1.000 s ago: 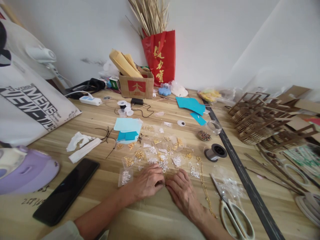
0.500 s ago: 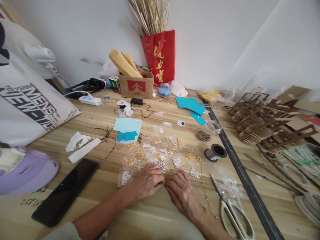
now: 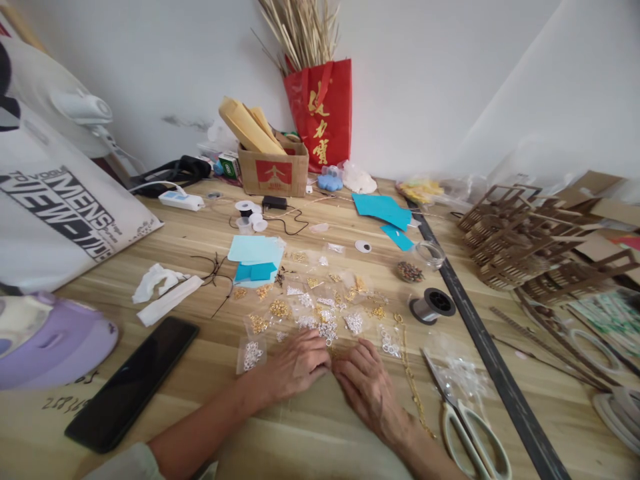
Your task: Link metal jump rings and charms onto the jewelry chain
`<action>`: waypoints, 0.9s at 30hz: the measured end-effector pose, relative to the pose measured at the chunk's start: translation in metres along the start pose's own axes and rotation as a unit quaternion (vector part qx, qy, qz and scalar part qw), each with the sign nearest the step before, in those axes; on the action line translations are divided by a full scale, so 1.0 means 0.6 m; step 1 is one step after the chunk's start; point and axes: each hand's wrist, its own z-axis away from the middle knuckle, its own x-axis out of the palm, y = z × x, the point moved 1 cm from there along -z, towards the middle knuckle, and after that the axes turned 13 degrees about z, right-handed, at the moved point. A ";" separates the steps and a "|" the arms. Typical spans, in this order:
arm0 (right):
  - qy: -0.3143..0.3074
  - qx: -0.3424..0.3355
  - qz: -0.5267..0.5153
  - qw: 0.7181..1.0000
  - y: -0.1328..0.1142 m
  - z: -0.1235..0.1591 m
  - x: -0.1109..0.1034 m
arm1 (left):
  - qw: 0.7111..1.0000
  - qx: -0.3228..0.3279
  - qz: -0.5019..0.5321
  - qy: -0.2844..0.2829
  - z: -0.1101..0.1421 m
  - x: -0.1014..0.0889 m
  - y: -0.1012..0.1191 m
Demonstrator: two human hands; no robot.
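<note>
My left hand (image 3: pixel 303 361) and my right hand (image 3: pixel 364 379) rest close together low over the table, fingers curled and fingertips almost meeting. Whatever is pinched between them is too small or too hidden to make out. Just beyond my fingertips lie silver beads (image 3: pixel 327 329) and a bag of silver beads (image 3: pixel 354 323). A small bag of white rings (image 3: pixel 253 355) is beside my left wrist, and another bag of rings (image 3: pixel 389 342) sits to the right of my right hand. A gold chain (image 3: pixel 413 387) runs along the right forearm. Gold beads (image 3: pixel 279 308) lie farther back.
Scissors (image 3: pixel 463 427) and a wire spool (image 3: pixel 433 305) lie on the right, near a dark strip (image 3: pixel 480 333) across the table. At left are a phone (image 3: pixel 133 385) and white tissue (image 3: pixel 170 299). Blue cards (image 3: pixel 256 259), a carton (image 3: pixel 273 175) and small brown baskets (image 3: pixel 530 233) stand farther off.
Both hands keep nearly the same place and pose, with only slight finger shifts. The camera view has moved a little; the objects on the table stay where they were.
</note>
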 end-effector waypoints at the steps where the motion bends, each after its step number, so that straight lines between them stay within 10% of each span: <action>1: 0.000 0.000 0.002 1.000 0.000 0.000 0.001 | 1.000 -0.001 0.001 0.000 0.000 0.000 0.000; 27: 0.040 0.025 -0.123 0.991 0.016 0.002 -0.002 | 0.962 -0.138 0.220 0.081 -0.013 0.001 0.007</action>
